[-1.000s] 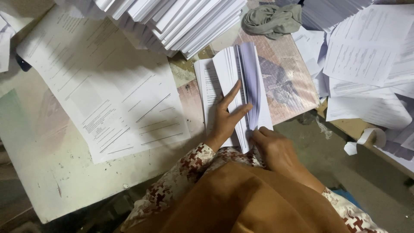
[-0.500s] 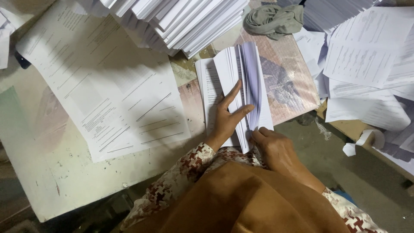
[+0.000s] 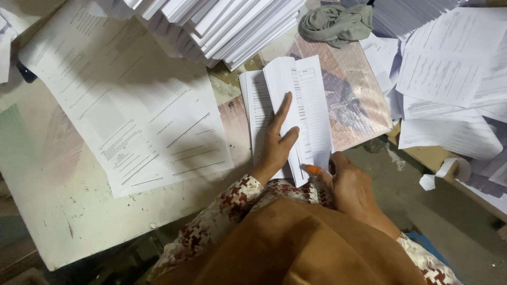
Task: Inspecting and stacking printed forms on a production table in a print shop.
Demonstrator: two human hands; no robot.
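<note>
Paper, folded and printed, stacked in a narrow sheaf directly under the left hand and just ahead of the right hand. Left palm pressed flat, fingers spread, pinning the sheaf to the worktop; no grip, only downward pressure. Right hand curled at the near edge, thumb tip wearing an orange rubber cap, seemingly pinching the lower corner of the top leaf, though exact closure hard to tell from this angle.

Likely light, thin and floppy; easily creased, prone to sliding leaf over leaf once pressure lifts. Best taken at the near short edge or corner, with the flat of a palm steadying the rest; rubber cap probably there for friction on slick sheets.

Left of the left hand, well apart: a large printed sheet spread open on a pale, stained worktop. Beyond the fingertips: a tall fanned heap of folded sheets, and a crumpled grey cloth further right. Beneath the sheaf, a pinkish patterned board. Right of the right hand: more loose printed pages piled on a low surface, a torn scrap of white paper at its edge, bare grey floor below. Foreground filled by brown cloth and patterned sleeves.
</note>
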